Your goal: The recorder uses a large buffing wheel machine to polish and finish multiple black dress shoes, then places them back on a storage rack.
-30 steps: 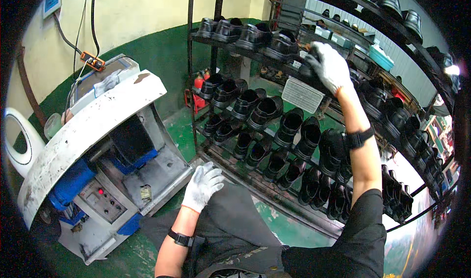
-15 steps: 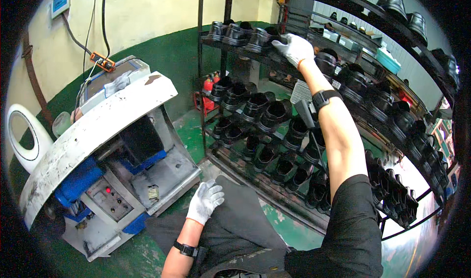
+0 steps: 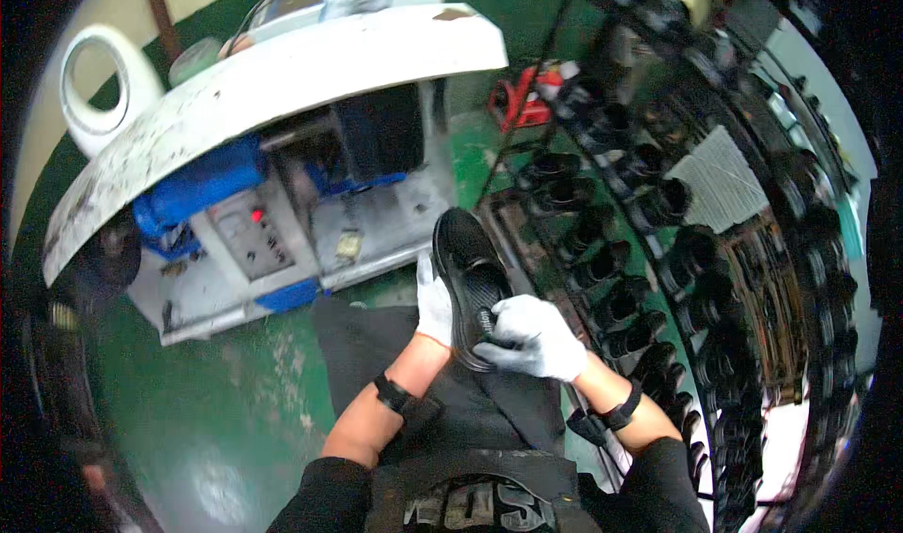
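Centre frame, the gloved left grip (image 3: pixel 434 305) holds a black shoe (image 3: pixel 465 243) along its left side, the gloved right grip (image 3: pixel 534 339) clasping its heel; a white-hooded machine (image 3: pixel 301 79) stands upper left.

Passage over green floor (image 3: pixel 212 397), left; obstacles: white hood (image 3: pixel 292 77) (curved) ahead, shoe rack (image 3: pixel 514 238) right.

And there on your right it rises, the dark rack (image 3: pixel 513 221), tier over tier, black shoes (image 3: pixel 691 253) lined along its shelves, blurred from here! Below you spreads the green floor (image 3: pixel 249 392), scuffed in patches, and on it to your left stands the white machine (image 3: pixel 282 74). Its ledge (image 3: pixel 400 215) carries a small yellowish block (image 3: pixel 349 244); up top lies a pale cloth (image 3: pixel 356 2).
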Available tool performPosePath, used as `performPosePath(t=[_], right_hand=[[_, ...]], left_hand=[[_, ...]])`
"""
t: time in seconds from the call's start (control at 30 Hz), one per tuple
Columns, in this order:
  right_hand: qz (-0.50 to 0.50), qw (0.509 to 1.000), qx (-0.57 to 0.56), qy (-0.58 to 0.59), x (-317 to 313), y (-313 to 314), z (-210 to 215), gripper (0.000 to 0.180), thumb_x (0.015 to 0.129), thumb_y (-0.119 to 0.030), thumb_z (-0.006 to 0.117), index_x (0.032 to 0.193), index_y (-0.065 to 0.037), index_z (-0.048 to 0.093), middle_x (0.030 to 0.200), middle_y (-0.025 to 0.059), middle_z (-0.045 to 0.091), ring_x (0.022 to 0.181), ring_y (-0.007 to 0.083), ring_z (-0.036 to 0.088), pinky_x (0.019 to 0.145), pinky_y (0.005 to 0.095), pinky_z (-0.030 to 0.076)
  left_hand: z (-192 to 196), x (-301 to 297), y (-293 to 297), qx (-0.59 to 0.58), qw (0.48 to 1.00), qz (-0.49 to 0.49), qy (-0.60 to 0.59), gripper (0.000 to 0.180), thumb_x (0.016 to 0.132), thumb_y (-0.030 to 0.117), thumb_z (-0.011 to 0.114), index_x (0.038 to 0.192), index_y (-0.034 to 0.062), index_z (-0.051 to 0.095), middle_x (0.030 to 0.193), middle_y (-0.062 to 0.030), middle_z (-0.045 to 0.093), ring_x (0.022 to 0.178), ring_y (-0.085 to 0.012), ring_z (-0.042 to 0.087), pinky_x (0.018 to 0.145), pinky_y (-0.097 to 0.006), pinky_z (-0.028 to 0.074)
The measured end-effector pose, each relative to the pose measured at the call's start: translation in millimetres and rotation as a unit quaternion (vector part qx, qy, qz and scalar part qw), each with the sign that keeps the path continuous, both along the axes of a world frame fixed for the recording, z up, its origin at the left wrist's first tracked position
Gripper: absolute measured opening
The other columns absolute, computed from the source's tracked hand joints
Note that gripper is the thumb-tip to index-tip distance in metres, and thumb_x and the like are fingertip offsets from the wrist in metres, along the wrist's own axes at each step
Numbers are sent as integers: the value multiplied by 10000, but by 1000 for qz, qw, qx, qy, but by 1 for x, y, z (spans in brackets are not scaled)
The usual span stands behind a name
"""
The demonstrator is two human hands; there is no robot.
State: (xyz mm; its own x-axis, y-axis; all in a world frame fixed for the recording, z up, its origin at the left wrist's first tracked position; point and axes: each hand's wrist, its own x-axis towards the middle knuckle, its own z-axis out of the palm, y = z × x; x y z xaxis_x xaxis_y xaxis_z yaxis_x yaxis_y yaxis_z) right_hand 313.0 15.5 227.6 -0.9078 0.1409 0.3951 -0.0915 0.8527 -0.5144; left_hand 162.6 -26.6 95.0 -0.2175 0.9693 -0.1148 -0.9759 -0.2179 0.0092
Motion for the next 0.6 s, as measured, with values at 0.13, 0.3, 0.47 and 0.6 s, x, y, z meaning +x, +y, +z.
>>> performPosePath(t=[0.13,0.3,0.47,0.6], right_hand=[[60,992,-83,-79,-35,-13,-58,239,774,-177,757,690,-71,560,678,92,568,657,298,585,794,309,502],[-125,951,-219,-178,-101,9,-113,266,909,-262,617,929,4,615,924,193,672,769,269,654,679,367,505],[-145,986,22,-79,-139,50,-190,284,872,-71,547,1134,19,609,1056,206,630,786,257,628,723,289,538],[-121,802,-584,3,-197,41,-135,297,979,-210,460,1194,-46,584,899,92,601,715,151,571,637,246,475]], left_hand=[[-26,-47,-20,-55,996,52,40,712,899,671,365,1318,110,498,1209,-155,587,1041,-325,583,948,-469,467],[-39,-89,-24,-71,993,82,52,607,927,618,401,1225,119,577,1076,-79,653,908,-230,629,847,-388,527],[-42,-118,-5,-59,992,66,90,738,858,693,462,1331,128,513,1240,-109,604,1092,-277,583,1009,-439,435],[-47,-149,10,-124,973,159,111,782,866,726,388,1317,97,506,1177,-90,610,1006,-237,601,915,-389,500]])
